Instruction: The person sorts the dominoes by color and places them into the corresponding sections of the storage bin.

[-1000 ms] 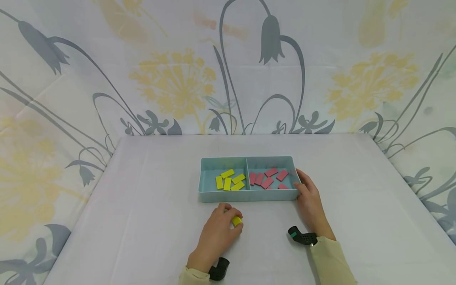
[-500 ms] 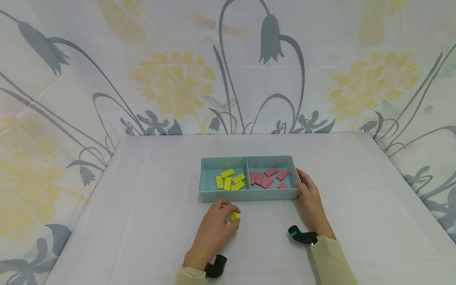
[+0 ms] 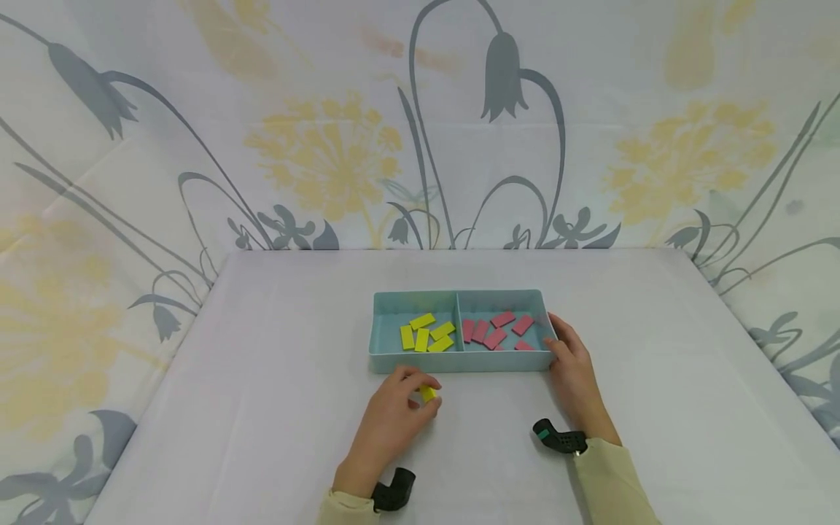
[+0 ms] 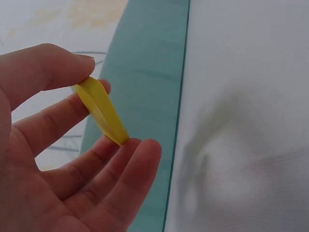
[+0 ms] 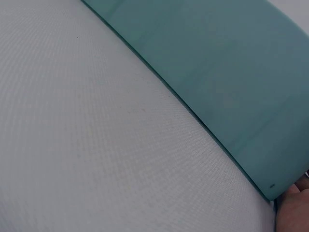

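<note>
My left hand (image 3: 389, 419) pinches a small yellow rectangular block (image 4: 104, 111) between thumb and fingers, just in front of a light blue-green divided box (image 3: 420, 362). In the left wrist view the block is tilted, with the box's front wall behind it. At the box's right end, my right hand (image 3: 576, 368) grips the corner, thumb at the rim and fingers along the outer side. Several yellow blocks (image 3: 422, 339) lie in the left compartment. The right compartment holds several pink blocks (image 3: 495, 337), some partly hidden by the front wall.
A white cloth (image 3: 275, 408) covers the table under the box. Behind and at both sides hangs a floral-patterned cloth (image 3: 446, 146). Each wrist wears a black camera mount, the right one (image 3: 558, 437) resting near the table surface.
My left hand, still pinching the yellow block, has shifted slightly left and toward the box. My right hand stays on the box's right end. The head view has tilted a little.
</note>
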`<state>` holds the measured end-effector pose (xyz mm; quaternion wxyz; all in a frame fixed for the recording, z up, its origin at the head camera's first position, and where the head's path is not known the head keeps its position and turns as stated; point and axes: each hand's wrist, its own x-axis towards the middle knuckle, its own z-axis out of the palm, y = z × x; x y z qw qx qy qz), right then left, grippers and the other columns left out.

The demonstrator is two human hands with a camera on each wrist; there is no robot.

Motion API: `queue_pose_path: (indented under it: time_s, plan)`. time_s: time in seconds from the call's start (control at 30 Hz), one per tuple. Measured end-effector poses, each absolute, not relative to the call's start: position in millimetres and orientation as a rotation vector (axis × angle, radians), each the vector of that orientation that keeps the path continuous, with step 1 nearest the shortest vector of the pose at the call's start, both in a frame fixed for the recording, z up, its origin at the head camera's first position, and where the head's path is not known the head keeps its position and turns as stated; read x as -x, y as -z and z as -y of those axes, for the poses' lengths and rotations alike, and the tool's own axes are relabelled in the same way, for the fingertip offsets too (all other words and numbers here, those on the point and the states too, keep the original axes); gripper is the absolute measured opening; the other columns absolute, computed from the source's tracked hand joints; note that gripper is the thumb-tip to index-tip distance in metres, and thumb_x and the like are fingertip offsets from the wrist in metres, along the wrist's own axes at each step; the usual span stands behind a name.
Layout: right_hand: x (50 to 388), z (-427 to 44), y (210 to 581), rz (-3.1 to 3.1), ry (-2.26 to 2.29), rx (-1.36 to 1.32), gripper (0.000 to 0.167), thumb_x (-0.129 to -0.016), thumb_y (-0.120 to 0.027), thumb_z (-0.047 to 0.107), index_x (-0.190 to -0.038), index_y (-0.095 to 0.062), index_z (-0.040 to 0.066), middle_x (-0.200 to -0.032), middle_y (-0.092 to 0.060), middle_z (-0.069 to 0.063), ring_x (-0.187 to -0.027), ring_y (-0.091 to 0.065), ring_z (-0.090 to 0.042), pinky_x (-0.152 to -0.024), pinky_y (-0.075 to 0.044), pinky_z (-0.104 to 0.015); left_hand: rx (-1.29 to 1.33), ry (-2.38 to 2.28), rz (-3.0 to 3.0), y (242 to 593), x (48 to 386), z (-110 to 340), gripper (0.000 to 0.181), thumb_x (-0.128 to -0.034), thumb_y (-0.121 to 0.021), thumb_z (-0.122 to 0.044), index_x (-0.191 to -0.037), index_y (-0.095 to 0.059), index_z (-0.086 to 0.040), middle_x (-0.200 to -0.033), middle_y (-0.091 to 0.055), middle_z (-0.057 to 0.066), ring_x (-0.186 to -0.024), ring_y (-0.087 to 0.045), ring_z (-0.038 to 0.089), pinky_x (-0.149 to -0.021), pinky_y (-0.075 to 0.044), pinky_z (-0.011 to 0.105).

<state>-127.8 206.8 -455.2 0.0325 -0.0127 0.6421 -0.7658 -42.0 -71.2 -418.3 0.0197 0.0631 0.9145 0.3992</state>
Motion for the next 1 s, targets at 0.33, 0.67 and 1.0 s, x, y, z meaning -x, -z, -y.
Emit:
queue_pose_path:
  time_s: [0.33, 0.67, 1.0]
  plan:
    - [126, -208, 456, -2.004, 2.323, 0.046, 0.05, -0.095, -0.04, 0.021, -0.141, -0.023, 0.01, -0.146, -0.015, -0.006, -0.131, -0.017, -0.023, -0.102, -0.027, -0.025, -0.234, -1.377, -2.854, 408, 47, 82, 0.027, -0.0809, -0.063, -0.033, -0.104, -0.062, -0.018, -0.105, -0.05, -0.01, -0.085, -0.055, 0.013, -0.069, -0.048, 0.023]
    - [127, -207, 455, -1.998, 2.336, 0.081, 0.051, -0.095, -0.041, 0.021, -0.141, -0.022, 0.008, -0.146, -0.015, -0.007, -0.131, -0.016, -0.024, -0.103, -0.025, -0.028, -0.204, -1.386, -2.94, 392, 58, 91, 0.038, -0.0799, -0.065, -0.029, -0.115, -0.056, -0.018, -0.106, -0.052, -0.007, -0.08, -0.055, 0.012, -0.068, -0.048, 0.025]
    - [127, -207, 457, -1.983, 2.357, 0.073, 0.051, -0.095, -0.042, 0.02, -0.141, -0.022, 0.007, -0.146, -0.015, -0.007, -0.131, -0.017, -0.023, -0.101, -0.027, -0.024, -0.185, -1.269, -3.005, 389, 76, 94, 0.048, -0.0798, -0.066, -0.025, -0.124, -0.05, -0.017, -0.112, -0.053, -0.001, -0.088, -0.055, 0.018, -0.072, -0.047, 0.028]
